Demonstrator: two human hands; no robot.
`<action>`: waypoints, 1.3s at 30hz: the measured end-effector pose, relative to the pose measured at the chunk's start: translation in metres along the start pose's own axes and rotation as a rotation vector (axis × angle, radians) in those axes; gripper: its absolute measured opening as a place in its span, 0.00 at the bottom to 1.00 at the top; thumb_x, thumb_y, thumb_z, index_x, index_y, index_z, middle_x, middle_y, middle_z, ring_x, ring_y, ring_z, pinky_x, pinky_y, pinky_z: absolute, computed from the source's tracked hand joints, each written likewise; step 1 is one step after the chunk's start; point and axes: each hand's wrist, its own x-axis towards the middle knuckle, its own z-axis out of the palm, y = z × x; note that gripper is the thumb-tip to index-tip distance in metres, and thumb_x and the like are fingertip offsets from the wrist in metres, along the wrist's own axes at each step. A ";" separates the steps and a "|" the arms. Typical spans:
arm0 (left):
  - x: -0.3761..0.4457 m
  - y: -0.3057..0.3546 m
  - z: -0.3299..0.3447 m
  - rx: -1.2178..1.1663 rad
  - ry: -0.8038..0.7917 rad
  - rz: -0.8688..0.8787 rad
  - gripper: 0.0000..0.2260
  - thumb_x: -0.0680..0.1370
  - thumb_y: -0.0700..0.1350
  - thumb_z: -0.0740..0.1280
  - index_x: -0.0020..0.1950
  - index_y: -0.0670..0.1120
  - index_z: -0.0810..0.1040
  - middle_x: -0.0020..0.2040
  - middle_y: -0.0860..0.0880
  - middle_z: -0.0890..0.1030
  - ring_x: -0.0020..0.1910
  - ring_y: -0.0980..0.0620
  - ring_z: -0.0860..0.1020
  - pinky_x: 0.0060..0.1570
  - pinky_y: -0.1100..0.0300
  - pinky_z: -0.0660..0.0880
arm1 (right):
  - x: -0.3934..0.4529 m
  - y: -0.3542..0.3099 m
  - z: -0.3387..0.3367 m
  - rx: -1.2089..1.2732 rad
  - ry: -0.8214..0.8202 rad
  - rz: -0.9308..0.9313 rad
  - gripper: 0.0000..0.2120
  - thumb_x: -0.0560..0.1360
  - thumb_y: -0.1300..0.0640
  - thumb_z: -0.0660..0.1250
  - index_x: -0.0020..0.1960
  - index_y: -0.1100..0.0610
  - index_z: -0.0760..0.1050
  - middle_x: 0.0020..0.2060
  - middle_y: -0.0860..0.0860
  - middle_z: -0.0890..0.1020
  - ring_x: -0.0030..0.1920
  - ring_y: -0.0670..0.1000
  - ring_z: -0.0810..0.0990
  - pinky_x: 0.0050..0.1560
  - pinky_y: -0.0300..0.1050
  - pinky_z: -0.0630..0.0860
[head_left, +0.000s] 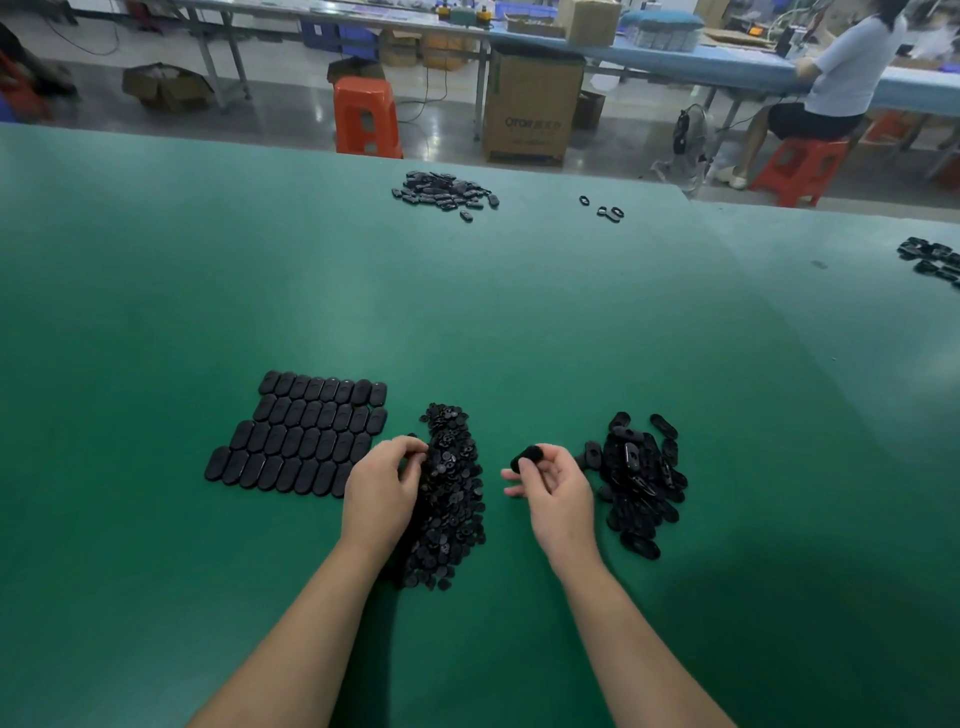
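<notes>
Pinching 1 oval shell (525, 458), long axis sideways, our right hand (558, 499) sits right of the parts pile (452, 512); left hand's (379, 488) hold there unclear.

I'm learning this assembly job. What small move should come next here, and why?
Probably the left hand pinches one small part from the middle pile and brings it to the black piece that the right hand holds, since the left fingers touch that pile.
</notes>
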 end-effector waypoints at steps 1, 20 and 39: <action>0.000 0.000 0.000 -0.022 0.009 -0.026 0.05 0.79 0.40 0.69 0.53 0.47 0.83 0.44 0.55 0.82 0.37 0.61 0.77 0.38 0.70 0.73 | -0.001 0.000 0.000 0.002 0.003 -0.010 0.07 0.82 0.62 0.65 0.56 0.51 0.74 0.43 0.52 0.85 0.43 0.48 0.87 0.47 0.45 0.84; 0.000 -0.001 -0.003 -0.156 0.031 -0.118 0.07 0.78 0.40 0.70 0.50 0.52 0.83 0.37 0.56 0.79 0.36 0.60 0.75 0.33 0.71 0.70 | -0.007 0.003 0.001 -0.061 -0.069 -0.053 0.23 0.81 0.65 0.67 0.71 0.46 0.72 0.49 0.46 0.84 0.48 0.43 0.86 0.44 0.40 0.83; 0.007 0.004 -0.009 -0.264 -0.054 -0.231 0.07 0.77 0.44 0.72 0.43 0.56 0.84 0.36 0.54 0.83 0.29 0.50 0.75 0.31 0.55 0.75 | -0.001 0.002 0.003 -0.055 -0.036 -0.084 0.12 0.81 0.65 0.65 0.57 0.49 0.75 0.48 0.53 0.84 0.47 0.44 0.87 0.46 0.40 0.84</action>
